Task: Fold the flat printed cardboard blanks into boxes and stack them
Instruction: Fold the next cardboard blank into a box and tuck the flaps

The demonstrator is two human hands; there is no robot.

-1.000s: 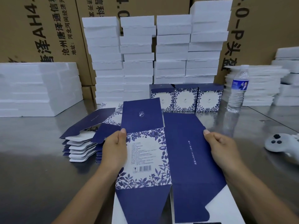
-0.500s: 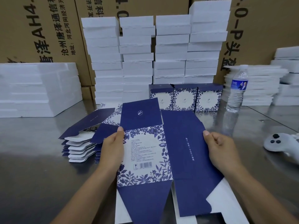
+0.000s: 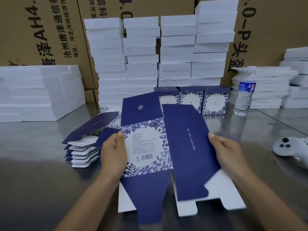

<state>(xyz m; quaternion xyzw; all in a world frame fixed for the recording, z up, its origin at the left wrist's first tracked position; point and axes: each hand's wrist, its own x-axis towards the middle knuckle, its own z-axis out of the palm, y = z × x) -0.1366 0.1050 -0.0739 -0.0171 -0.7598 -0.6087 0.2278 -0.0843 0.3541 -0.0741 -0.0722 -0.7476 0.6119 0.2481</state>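
My left hand (image 3: 114, 155) pinches the floral panel of the cardboard blank (image 3: 148, 147); my right hand (image 3: 229, 153) grips its navy side panel. Three folded boxes (image 3: 191, 100) stand at twelve o'clock, a pile of flat blanks (image 3: 83, 152) at nine.

L hand (image 3: 115, 152), R hand (image 3: 228, 150): thumbs up, gripping.

Three folded boxes (image 3: 191, 100) stand in a row at the back of the desk (image 3: 33, 180). One blank (image 3: 166, 147) is up off it, held by two hands, the left hand (image 3: 114, 152) and the right hand (image 3: 228, 150). One pile of flat blanks (image 3: 83, 152) lies to the left (too overlapped to count). Behind rise four columns of white foam blocks (image 3: 176, 52). One water bottle (image 3: 245, 92) and one white controller (image 3: 288, 146) sit to the right.
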